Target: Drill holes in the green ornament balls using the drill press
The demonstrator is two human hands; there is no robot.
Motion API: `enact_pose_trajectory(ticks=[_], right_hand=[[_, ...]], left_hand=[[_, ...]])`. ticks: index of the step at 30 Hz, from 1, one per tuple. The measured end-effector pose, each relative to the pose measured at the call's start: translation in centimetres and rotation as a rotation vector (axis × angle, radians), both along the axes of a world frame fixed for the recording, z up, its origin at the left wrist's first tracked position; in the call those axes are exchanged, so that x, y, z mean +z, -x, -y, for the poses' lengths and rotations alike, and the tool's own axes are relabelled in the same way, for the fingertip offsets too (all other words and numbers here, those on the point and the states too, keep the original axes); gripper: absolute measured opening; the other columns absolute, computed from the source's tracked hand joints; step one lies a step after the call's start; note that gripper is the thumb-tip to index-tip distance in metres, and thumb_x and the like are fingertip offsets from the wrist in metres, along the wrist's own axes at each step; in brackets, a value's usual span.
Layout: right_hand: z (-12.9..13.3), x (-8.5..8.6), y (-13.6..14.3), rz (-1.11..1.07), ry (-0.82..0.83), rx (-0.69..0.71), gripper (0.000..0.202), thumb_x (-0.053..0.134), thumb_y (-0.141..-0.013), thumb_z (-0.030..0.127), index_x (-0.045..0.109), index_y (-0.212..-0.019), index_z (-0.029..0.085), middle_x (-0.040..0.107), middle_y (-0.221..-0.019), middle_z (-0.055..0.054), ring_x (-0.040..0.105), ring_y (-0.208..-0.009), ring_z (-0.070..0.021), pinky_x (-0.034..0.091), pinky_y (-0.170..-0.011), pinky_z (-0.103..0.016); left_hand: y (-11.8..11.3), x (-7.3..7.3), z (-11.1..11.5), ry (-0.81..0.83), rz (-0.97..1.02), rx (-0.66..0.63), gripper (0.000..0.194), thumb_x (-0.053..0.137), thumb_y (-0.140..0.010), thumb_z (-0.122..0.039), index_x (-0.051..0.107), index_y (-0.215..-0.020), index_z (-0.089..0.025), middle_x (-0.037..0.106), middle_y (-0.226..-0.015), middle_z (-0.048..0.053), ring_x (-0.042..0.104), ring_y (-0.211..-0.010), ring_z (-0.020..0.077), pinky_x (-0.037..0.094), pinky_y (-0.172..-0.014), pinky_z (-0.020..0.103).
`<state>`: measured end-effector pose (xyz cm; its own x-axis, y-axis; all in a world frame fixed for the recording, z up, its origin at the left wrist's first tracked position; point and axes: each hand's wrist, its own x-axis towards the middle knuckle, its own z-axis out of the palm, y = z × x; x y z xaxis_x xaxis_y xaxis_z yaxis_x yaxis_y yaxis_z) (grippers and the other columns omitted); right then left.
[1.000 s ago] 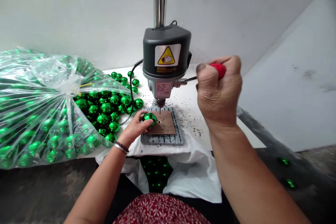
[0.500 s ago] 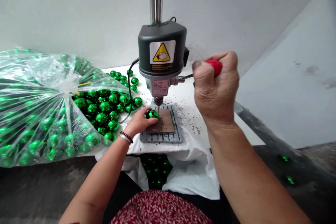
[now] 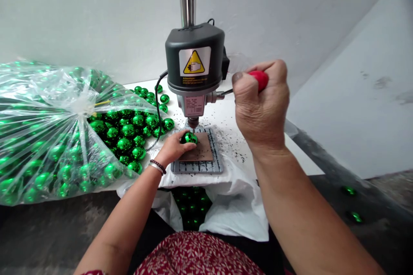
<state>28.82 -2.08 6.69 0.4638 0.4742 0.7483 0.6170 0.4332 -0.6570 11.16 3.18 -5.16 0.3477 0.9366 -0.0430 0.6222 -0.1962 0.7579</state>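
Observation:
A dark drill press (image 3: 195,58) with a yellow warning label stands in the middle. Beneath its bit, my left hand (image 3: 174,148) grips a shiny green ball (image 3: 189,138) between thumb and fingers, over a brown board (image 3: 203,150) on the grey slotted base (image 3: 214,167). The drill bit (image 3: 193,130) meets the top of the ball; whether it has entered cannot be made out. My right hand (image 3: 263,107) is closed around the red knob (image 3: 259,79) of the lever at the press's right side.
At the left lies a clear plastic bag (image 3: 80,107) full of green balls, with loose ones (image 3: 138,153) beside it. Dark shavings dot the white table (image 3: 290,159). Below its front edge, a white sack (image 3: 238,215) holds more balls. Two balls (image 3: 349,190) lie on the floor at right.
The ball in my left hand has moved right, under the bit. My right hand and the red knob appear slightly further left, as does the press, with a small view shift.

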Motion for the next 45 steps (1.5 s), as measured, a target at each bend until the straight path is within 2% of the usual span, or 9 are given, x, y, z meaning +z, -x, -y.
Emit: enact_pose_trajectory(ticks=[7,10,16,21,25,30,36,41,45], right_hand=[[0.0,-0.1,-0.2,0.017,0.083,0.041,0.02,0.05,-0.094,0.038,0.042,-0.091,0.02,0.051,-0.083,0.002,0.051,-0.076,-0.0055,0.049,-0.071,-0.021],[-0.2,-0.3,-0.4,0.036,0.079,0.061,0.018,0.045,-0.095,0.038,0.042,-0.093,0.02,0.052,-0.085,0.002,0.054,-0.08,-0.0057,0.05,-0.07,-0.021],[-0.2,-0.2,-0.3,0.033,0.093,0.034,0.018,0.046,-0.094,0.037,0.042,-0.092,0.02,0.05,-0.085,0.002,0.053,-0.082,-0.0069,0.049,-0.074,-0.024],[0.0,-0.1,-0.2,0.031,0.09,0.042,0.016,0.045,-0.095,0.037,0.043,-0.092,0.021,0.05,-0.084,0.002,0.051,-0.08,-0.0072,0.048,-0.076,-0.025],[0.5,1.0,0.0,-0.012,0.177,0.011,0.016,0.052,-0.092,0.032,0.044,-0.088,0.02,0.046,-0.075,0.005,0.042,-0.069,-0.0057,0.042,-0.074,-0.023],[0.6,2.9,0.3,-0.063,0.274,0.002,0.02,0.059,-0.09,0.028,0.042,-0.083,0.018,0.041,-0.069,0.007,0.033,-0.065,-0.0043,0.034,-0.071,-0.021],[-0.6,4.6,0.0,-0.006,0.33,-0.041,0.028,0.055,-0.093,0.03,0.035,-0.076,0.019,0.042,-0.068,0.006,0.031,-0.066,-0.0063,0.031,-0.072,-0.023],[-2.0,5.8,-0.5,0.024,0.396,-0.075,0.033,0.051,-0.095,0.036,0.034,-0.072,0.019,0.044,-0.068,0.004,0.029,-0.067,-0.008,0.027,-0.072,-0.026],[-2.4,6.1,-0.6,0.027,0.413,-0.077,0.032,0.048,-0.096,0.037,0.035,-0.073,0.019,0.043,-0.069,0.004,0.03,-0.067,-0.0072,0.028,-0.075,-0.026]], left_hand=[[0.5,-0.3,-0.9,0.113,0.101,-0.013,0.067,0.076,-0.074,-0.034,0.062,-0.137,-0.017,0.074,-0.122,0.006,0.067,-0.112,0.0238,0.048,-0.104,0.034],[0.6,-0.3,-1.1,0.13,0.073,-0.017,0.067,0.077,-0.071,-0.033,0.064,-0.135,-0.018,0.076,-0.115,0.004,0.068,-0.106,0.0222,0.051,-0.097,0.031],[0.3,0.4,-0.9,0.015,-0.02,-0.089,0.051,0.077,-0.068,-0.031,0.072,-0.117,-0.018,0.076,-0.097,0.0,0.067,-0.091,0.0194,0.052,-0.084,0.027],[0.2,0.3,-0.7,-0.111,-0.075,-0.132,0.051,0.078,-0.068,-0.027,0.072,-0.118,-0.019,0.075,-0.111,0.004,0.067,-0.102,0.0227,0.051,-0.095,0.031],[0.7,-0.9,-1.0,-0.027,0.017,-0.051,0.062,0.079,-0.067,-0.032,0.068,-0.127,-0.018,0.073,-0.119,0.006,0.066,-0.111,0.0254,0.048,-0.103,0.036],[1.3,-1.7,-1.2,0.076,0.134,-0.048,0.057,0.073,-0.075,-0.045,0.069,-0.125,-0.018,0.075,-0.112,0.004,0.067,-0.106,0.0243,0.051,-0.099,0.036],[1.2,-1.3,-1.4,0.086,0.11,-0.005,0.065,0.079,-0.068,-0.035,0.067,-0.13,-0.02,0.074,-0.115,0.003,0.067,-0.106,0.0223,0.05,-0.101,0.033],[1.0,-1.0,-1.3,0.076,0.073,-0.038,0.067,0.08,-0.067,-0.029,0.066,-0.132,-0.02,0.075,-0.111,0.002,0.067,-0.101,0.0209,0.051,-0.099,0.033],[0.4,-0.8,-0.8,0.033,0.059,-0.055,0.071,0.082,-0.066,-0.023,0.064,-0.134,-0.019,0.073,-0.121,0.005,0.066,-0.107,0.0225,0.049,-0.104,0.035]])
